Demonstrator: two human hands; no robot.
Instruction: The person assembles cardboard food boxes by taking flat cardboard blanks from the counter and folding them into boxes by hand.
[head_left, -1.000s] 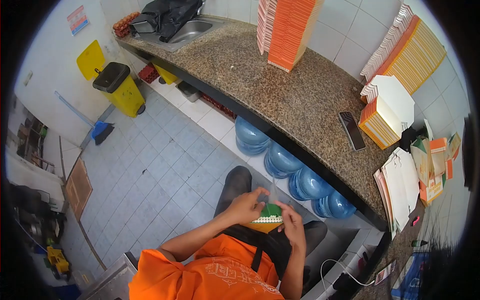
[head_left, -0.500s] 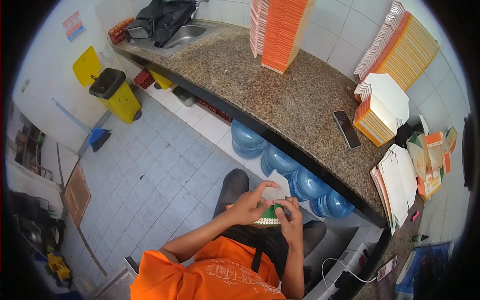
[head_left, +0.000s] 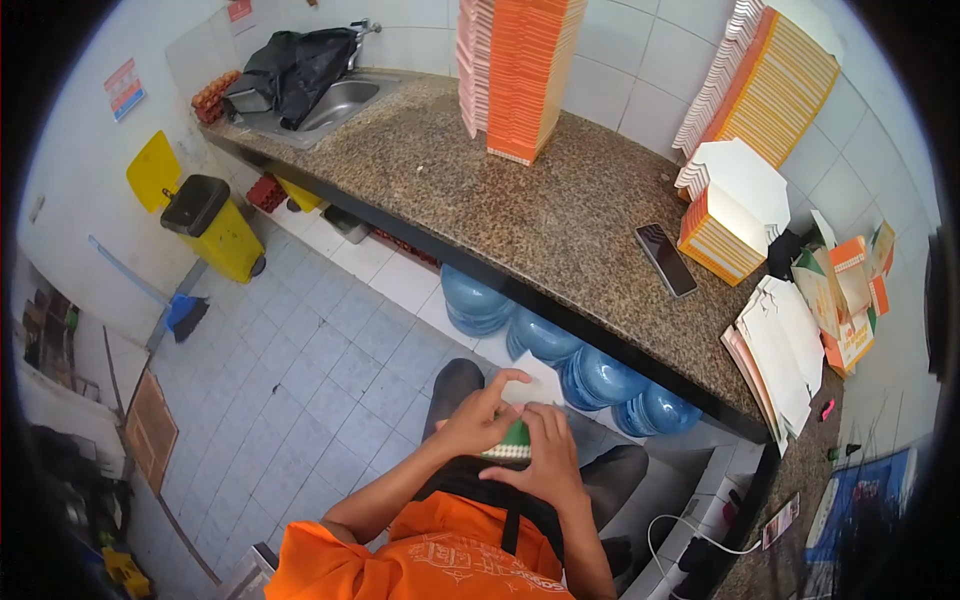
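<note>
Over my lap I have a small cardboard food box [head_left: 516, 436], with a green side, a row of white marks along its lower edge and a pale flap standing up behind. My left hand [head_left: 478, 418] grips its left side, the index finger bent along the top by the flap. Around the right side is my right hand [head_left: 547, 448], fingers together over the top and thumb stretched toward the lower edge. My fingers hide much of the box.
A tall stack of nested orange cartons [head_left: 522, 85] stands on the granite counter [head_left: 560, 210]; more cartons [head_left: 775, 90] lean at right. A phone [head_left: 666, 260] lies near flat white card sheets [head_left: 778, 350]. Blue water bottles [head_left: 600, 378] sit under the counter.
My right hand has shifted from pinching the box's front corner to spanning its right side, thumb now lower and apart. The view has turned slightly, moving the counter leftward.
</note>
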